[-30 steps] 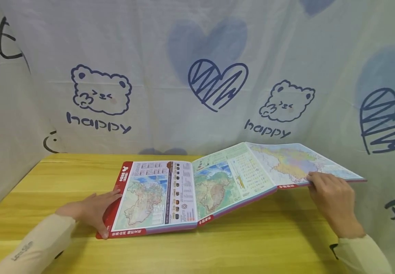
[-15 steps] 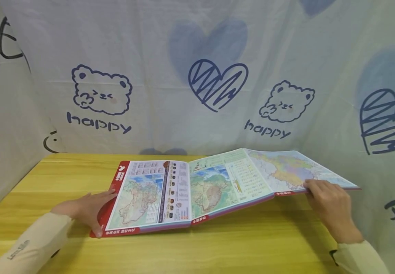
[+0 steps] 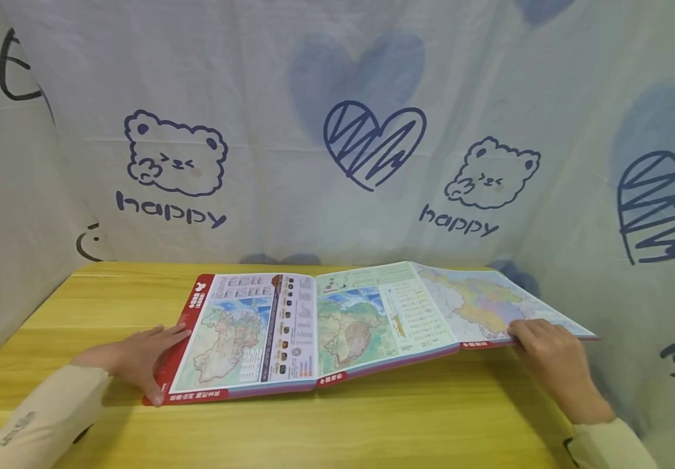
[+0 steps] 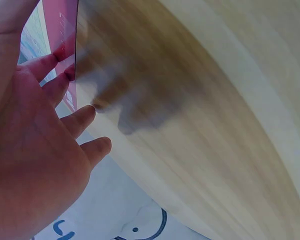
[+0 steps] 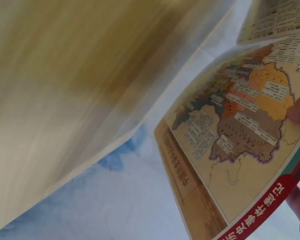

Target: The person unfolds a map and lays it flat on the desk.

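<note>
A folding map lies unfolded in several joined panels across the head view. Its left panel rests on the table, while the middle one slopes up to a raised fold before the right panel. My left hand is spread along the red left margin, with the thumb at the near corner. In the left wrist view its fingers are extended beside the red margin. My right hand pinches the near edge of the right panel. Seen from the right wrist, the panel's underside bears another printed map, with fingertips gripping its edge.
The map lies on a yellow wood-grain table. A pale cloth printed with bears, hearts and "happy" hangs behind the table and along both sides. The map's far fold comes close to the back cloth.
The whole map has shifted to the left, and its raised right part has come down lower. My left hand has moved left with the margin; my right hand has moved left and slightly down.
</note>
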Action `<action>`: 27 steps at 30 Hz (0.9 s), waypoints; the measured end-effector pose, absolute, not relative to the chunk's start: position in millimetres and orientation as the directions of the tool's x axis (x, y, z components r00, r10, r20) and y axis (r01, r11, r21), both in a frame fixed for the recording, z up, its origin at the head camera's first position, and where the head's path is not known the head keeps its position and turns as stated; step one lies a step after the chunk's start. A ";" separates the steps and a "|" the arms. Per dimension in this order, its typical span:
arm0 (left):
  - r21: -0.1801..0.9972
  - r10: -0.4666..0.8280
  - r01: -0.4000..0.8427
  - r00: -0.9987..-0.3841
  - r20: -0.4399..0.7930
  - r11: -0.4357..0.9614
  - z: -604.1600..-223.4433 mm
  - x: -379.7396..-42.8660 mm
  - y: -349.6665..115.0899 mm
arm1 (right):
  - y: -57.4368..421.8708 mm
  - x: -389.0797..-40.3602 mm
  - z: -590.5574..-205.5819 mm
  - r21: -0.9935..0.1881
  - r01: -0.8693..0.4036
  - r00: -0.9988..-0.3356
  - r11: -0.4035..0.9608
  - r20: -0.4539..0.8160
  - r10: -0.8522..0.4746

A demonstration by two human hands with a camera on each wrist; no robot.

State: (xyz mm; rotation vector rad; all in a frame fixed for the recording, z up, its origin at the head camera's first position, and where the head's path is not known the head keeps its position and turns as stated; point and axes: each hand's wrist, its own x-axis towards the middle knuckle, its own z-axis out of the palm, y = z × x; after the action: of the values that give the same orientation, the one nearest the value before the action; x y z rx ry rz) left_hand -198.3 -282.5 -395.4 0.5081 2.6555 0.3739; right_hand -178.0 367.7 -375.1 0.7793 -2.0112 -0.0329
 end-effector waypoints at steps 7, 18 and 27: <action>0.353 0.413 0.298 -0.853 -0.318 0.887 -400.6 -194.4 -292.0 | 369.5 -179.8 -385.8 0.346 -0.560 -0.369 0.753 0.709 -0.601; 0.384 0.399 0.272 -0.864 -0.307 0.883 -401.1 -191.9 -298.6 | 373.4 -179.4 -402.3 0.317 -0.624 -0.452 0.714 0.598 -0.662; 0.463 0.378 0.194 -0.859 -0.345 0.865 -402.6 -191.5 -298.2 | 380.8 -181.4 -415.1 0.293 -0.663 -0.456 0.689 0.572 -0.682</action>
State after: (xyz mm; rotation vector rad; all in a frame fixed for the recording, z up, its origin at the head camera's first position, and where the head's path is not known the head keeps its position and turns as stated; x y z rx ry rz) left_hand -191.5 -298.2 -402.6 0.4213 2.6059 0.5846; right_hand -181.4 380.8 -415.1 1.0253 -2.2186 -0.0362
